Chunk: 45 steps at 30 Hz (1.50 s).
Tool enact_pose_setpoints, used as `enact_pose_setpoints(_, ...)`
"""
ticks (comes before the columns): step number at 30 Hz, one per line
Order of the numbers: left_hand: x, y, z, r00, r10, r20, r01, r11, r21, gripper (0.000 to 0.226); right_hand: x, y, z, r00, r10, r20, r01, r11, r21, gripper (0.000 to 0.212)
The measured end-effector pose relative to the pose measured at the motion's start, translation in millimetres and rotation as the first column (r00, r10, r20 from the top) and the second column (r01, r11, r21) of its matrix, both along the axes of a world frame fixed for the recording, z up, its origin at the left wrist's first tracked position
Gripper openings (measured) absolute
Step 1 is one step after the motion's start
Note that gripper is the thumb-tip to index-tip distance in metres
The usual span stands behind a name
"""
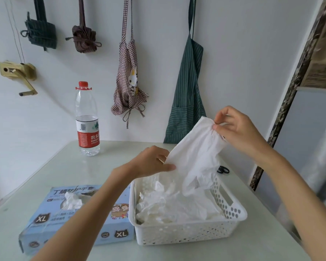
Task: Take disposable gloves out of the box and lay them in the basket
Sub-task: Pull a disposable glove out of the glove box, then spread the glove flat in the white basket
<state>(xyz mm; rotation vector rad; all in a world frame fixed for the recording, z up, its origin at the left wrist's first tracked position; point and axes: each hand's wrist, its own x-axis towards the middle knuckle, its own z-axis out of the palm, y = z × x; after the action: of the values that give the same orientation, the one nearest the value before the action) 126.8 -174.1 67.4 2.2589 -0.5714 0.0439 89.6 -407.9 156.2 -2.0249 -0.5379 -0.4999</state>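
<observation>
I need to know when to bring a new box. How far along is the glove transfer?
Done: a pile of gloves lies in the basket. In hand: the left hand and right hand hold one glove above it. Left: another glove pokes from the box; how many remain inside is hidden.

left hand [151, 162] pinching low, right hand [235, 127] pinching raised

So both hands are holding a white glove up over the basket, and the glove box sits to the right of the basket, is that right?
Not quite. In the head view the glove box sits to the left of the basket, not the right. The rest holds: the left hand and right hand hold a white glove up over the basket.
</observation>
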Motion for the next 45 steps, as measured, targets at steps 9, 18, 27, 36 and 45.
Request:
enact_pose_setpoints(9, -45.6, 40.6, 32.3, 1.000, -0.024, 0.015, 0.026, 0.981, -0.193, 0.013, -8.8, -6.7, -25.8, 0.995, -0.100, -0.026, 0.099, 0.995, -0.016, 0.037)
enact_pose_setpoints(18, -68.1, 52.3, 67.6, 0.968, 0.141, 0.209, -0.128, 0.989, -0.075, 0.017, -37.8, -5.6, -32.5, 0.983, 0.061, -0.171, -0.031, 0.985, 0.171, 0.029)
enact_pose_setpoints(27, 8.7, -5.6, -20.2, 0.953, 0.167, 0.253, -0.280, 0.806, 0.522, 0.027, 11.0, -22.2, -134.7, 0.792, -0.262, -0.552, 0.103, 0.947, -0.303, 0.027)
enact_pose_setpoints(36, -7.8, -31.6, -45.8, 0.916, 0.034, 0.399, -0.207, 0.894, 0.398, 0.025, 24.6, -14.3, -145.4, 0.844, -0.408, -0.347, 0.038, 0.692, -0.721, 0.058)
enact_pose_setpoints(45, -21.6, -11.8, -74.7, 0.980, -0.036, -0.196, 0.187, 0.500, 0.846, 0.101, 16.7, -7.5, -143.1, 0.784, -0.521, -0.338, -0.053, 0.485, -0.873, 0.048)
